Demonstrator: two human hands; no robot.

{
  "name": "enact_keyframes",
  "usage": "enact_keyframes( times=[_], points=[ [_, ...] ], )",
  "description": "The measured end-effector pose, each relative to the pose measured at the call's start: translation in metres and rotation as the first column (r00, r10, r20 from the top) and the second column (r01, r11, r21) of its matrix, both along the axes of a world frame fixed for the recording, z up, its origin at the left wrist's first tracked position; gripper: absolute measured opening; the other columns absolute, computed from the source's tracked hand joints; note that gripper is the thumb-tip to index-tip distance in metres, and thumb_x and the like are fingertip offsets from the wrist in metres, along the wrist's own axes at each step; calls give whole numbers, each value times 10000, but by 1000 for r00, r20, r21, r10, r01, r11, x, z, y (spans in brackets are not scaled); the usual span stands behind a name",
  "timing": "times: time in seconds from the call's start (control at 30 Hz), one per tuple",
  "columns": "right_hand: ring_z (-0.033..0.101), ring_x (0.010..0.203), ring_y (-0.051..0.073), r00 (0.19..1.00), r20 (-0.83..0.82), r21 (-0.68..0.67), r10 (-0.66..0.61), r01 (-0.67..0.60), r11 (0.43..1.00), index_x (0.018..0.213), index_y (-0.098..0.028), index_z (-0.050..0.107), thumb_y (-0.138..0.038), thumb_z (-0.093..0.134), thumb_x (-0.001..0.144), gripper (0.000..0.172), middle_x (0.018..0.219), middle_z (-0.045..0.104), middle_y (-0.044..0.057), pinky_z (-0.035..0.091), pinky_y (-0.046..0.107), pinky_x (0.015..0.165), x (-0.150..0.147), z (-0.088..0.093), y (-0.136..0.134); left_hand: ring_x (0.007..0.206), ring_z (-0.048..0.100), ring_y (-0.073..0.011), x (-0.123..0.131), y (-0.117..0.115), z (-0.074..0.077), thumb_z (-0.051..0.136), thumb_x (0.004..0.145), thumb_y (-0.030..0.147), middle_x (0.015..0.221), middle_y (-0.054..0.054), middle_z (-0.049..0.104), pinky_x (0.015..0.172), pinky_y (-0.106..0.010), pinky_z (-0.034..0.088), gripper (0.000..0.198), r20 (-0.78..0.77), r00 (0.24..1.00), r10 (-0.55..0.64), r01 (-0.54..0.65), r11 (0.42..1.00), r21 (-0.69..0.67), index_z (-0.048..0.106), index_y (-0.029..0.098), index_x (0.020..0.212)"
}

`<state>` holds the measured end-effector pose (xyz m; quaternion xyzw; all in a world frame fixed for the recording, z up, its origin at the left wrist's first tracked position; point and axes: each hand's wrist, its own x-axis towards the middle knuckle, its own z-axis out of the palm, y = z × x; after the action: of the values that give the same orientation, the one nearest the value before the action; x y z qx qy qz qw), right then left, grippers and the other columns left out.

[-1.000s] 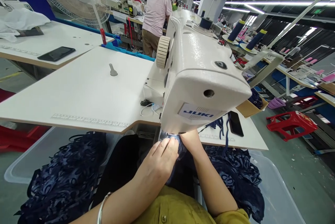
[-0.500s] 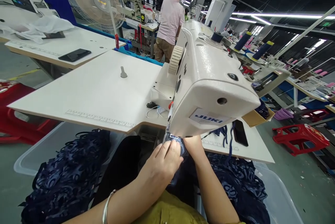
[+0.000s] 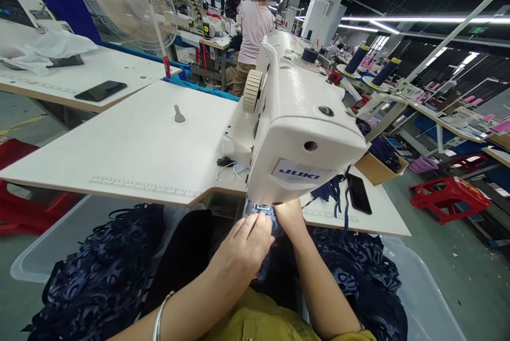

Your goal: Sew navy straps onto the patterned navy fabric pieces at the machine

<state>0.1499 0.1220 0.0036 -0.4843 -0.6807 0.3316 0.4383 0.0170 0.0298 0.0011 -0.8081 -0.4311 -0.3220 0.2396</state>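
Below the head of the white JUKI sewing machine [image 3: 306, 134], a piece of blue patterned fabric [image 3: 268, 210] lies at the needle area. My left hand [image 3: 247, 239] is closed on this fabric, its fingers together and bent over the near edge. On the other side, my right hand [image 3: 290, 216] reaches in under the machine head beside the fabric. Its fingers are hidden by the head, so their grip does not show. The needle and presser foot are mostly out of sight. Part of the fabric hangs down between my wrists.
Clear plastic bins with dark blue patterned garments [image 3: 99, 266] stand either side of my lap. The white table [image 3: 139, 144] carries a small grey metal piece [image 3: 179, 113] and a dark phone [image 3: 359, 194]. Navy straps [image 3: 329, 190] hang by the machine. A person [image 3: 255, 33] stands beyond, near a fan [image 3: 127, 3].
The view has shifted slightly, so the machine and table appear further left. Both hands stay at the fabric under the machine head, with little visible movement.
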Motion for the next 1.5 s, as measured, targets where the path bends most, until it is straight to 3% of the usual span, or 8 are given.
enact_keyframes(
  times=[0.27,0.57,1.0,1.17,1.23,1.3,1.4,1.5],
  points=[
    [624,729,191,1000,8,5,-25,25,1000,731,-175,672,-175,483,753,190,702,688,41,512,307,773,0,3,1,952,629,-210,3,3,3,533,891,201,1028,-111,690,854,-334,470,261,-3,1000,18,-18,1000,-21,613,57,1094],
    [655,738,201,1000,-13,37,-25,26,999,942,-161,687,-182,468,742,297,774,719,68,524,286,690,-2,2,5,958,638,-212,5,6,6,493,911,207,1039,-105,695,846,-333,481,264,-16,999,30,-30,998,-59,609,64,1100],
    [647,769,201,998,67,-3,0,1,1000,847,-174,672,-196,495,779,190,768,707,55,511,312,784,0,-2,8,964,625,-228,-2,5,-2,564,871,212,1066,-118,686,859,-347,464,295,-55,998,22,-22,1000,5,614,51,1113],
    [615,667,171,998,54,-55,-28,31,998,835,-183,661,-190,569,764,116,591,625,-15,514,291,728,-3,-5,14,1010,613,-253,-18,10,-8,459,879,139,1140,-95,659,884,-405,453,276,-123,985,-121,122,993,-3,625,176,1096],
    [604,647,163,999,31,-43,-17,19,999,826,-187,658,-194,579,767,99,559,590,-31,513,285,712,-4,-5,16,1032,606,-253,-24,12,-16,478,879,183,1139,-106,648,893,-397,465,276,-9,987,-161,161,987,-7,599,184,1127],
    [597,641,161,1000,8,-35,-7,7,999,833,-189,657,-202,584,769,98,552,570,-38,513,283,702,-5,-6,17,1029,608,-259,-32,13,-29,545,863,328,1131,-151,627,876,-378,501,373,292,954,-70,100,991,-91,541,140,1185],
    [586,632,163,1000,-24,-40,-13,12,999,839,-192,659,-211,581,779,100,553,559,-37,510,287,686,-6,-7,17,905,664,-244,-50,12,-50,554,821,514,1020,-124,658,756,-334,567,509,634,746,202,169,864,-474,510,146,1170],
    [577,637,164,998,-55,-36,-25,23,999,836,-190,662,-207,571,783,106,578,561,-29,502,294,690,-6,-6,16,735,681,-223,-83,7,-68,534,799,581,764,-8,688,674,-309,581,388,607,733,307,393,538,-746,638,221,904]
  ],
)
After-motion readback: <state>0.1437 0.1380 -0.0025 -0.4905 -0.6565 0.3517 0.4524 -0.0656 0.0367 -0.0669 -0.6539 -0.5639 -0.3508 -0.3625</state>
